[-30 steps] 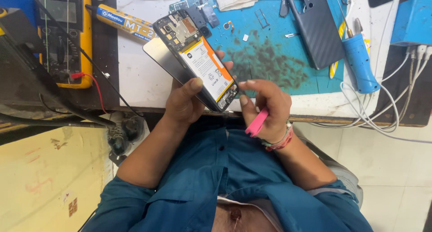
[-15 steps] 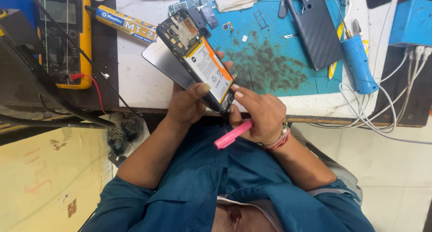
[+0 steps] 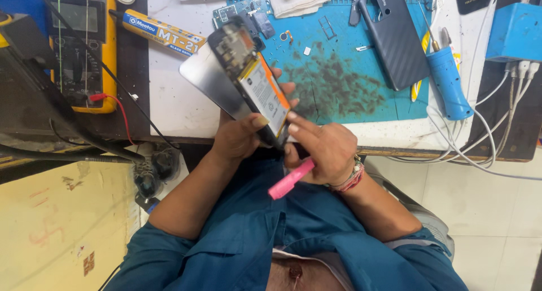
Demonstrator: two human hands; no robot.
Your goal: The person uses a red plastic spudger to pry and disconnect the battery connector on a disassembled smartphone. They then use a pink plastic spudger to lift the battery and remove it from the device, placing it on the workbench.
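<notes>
Meter screen [image 3: 76, 17]: a grey rectangle sitting in the yellow multimeter [image 3: 107, 54] at the bench's far left. Tube label [image 3: 161, 32]: a yellow band with a blue end and dark print, lying slantwise just beside the meter. Battery label [image 3: 265, 96]: a white panel edged in orange, showing on the opened phone [image 3: 248, 79] tilted above the bench edge.
</notes>
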